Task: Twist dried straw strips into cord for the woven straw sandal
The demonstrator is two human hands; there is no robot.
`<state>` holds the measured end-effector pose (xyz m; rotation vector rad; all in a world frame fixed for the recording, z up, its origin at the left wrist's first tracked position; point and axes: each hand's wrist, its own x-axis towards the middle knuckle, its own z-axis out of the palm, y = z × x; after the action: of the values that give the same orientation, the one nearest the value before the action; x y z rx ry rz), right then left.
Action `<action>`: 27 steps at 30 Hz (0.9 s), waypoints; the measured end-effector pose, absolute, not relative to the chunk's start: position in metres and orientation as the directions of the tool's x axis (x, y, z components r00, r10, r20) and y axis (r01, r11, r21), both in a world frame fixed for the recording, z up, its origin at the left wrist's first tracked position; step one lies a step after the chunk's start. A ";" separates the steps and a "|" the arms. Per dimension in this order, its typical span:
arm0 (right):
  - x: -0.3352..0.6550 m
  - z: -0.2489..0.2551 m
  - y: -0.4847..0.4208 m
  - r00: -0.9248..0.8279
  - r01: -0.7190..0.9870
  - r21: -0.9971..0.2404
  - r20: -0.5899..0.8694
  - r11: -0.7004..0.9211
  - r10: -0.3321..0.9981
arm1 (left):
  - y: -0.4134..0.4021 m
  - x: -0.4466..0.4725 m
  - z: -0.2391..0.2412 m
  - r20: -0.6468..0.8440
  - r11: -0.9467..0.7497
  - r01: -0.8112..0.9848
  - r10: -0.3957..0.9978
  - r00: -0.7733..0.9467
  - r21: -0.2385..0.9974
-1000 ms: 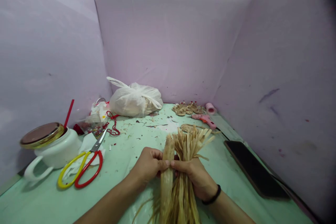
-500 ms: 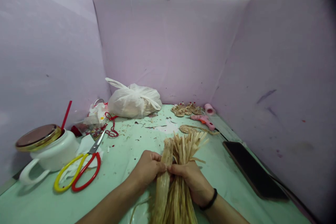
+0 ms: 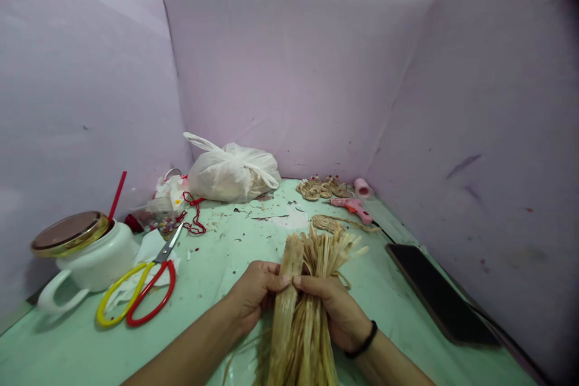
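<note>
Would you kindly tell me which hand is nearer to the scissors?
The left hand, which is right of the scissors, pinching the broad strip; the right hand is farther right, gripping the strip bundle.

One camera, worn on the head, looks forward and down over the table [image 3: 384, 313] to the back wall [image 3: 289, 78], wide enough to take in the left wall [image 3: 85, 66] and right wall [image 3: 488, 84]; the left hand [image 3: 254, 291] and right hand [image 3: 341, 310] sit close, low and central, and the top right corner is dark
</note>
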<state>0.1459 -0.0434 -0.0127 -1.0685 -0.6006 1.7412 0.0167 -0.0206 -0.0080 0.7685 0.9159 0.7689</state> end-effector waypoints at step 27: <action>0.179 -0.009 -0.025 -0.384 -0.699 -0.555 -0.240 -0.451 0.892 | 0.001 -0.006 -0.001 -0.444 0.629 -0.430 0.770 0.459 0.647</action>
<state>0.1792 -0.0249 -0.0095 -0.6313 -0.4496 1.9697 -0.0062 0.0014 -0.0008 0.4869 0.7891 0.7754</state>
